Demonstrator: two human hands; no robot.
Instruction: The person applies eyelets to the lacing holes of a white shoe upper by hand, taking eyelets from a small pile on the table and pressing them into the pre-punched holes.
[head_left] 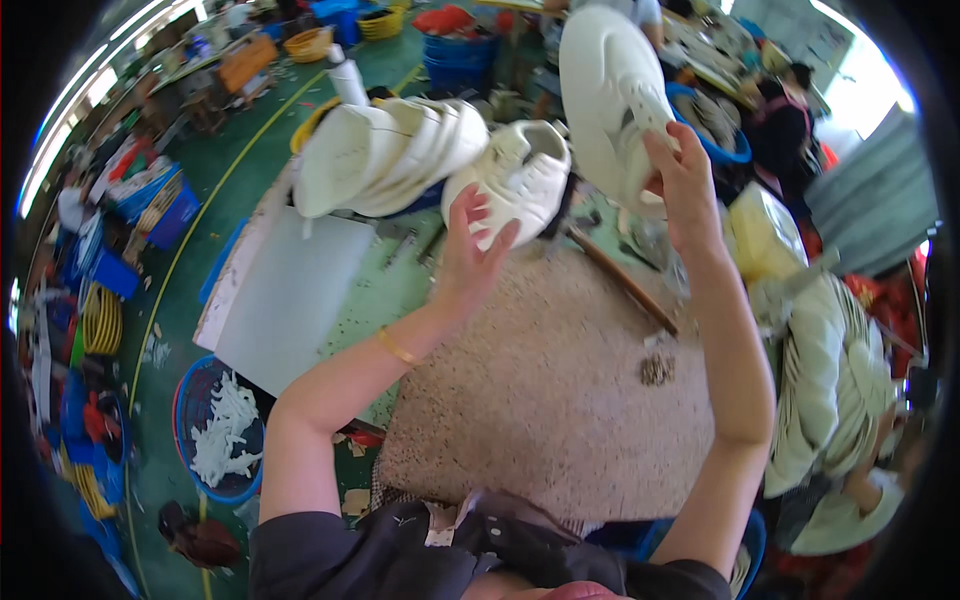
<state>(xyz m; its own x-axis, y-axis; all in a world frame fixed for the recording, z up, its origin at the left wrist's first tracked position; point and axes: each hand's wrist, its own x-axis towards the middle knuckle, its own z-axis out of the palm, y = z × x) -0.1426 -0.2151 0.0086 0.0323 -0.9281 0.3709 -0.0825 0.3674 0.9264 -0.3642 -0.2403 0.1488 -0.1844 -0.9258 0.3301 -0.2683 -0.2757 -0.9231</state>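
Note:
A white shoe (pixel 612 95) is raised at the top of the view, and my right hand (pixel 685 185) is closed on its lower end. The smooth toe end of that shoe points up and away from me. My left hand (pixel 472 250) is at the toe of a second white lace-up shoe (pixel 540 170), thumb and fingers spread apart; whether the fingertips press on it I cannot tell. This second shoe sits at the far edge of the bench, beside a nested row of cream-white shoe uppers (pixel 385 150).
A speckled work board (pixel 540 400) covers the bench before me, with a wooden-handled tool (pixel 625 280) and a small pile of bits (pixel 657 370). A pale sheet (pixel 290 295) lies left. Baskets (pixel 215 480) stand around; pale material (pixel 830 370) is heaped right.

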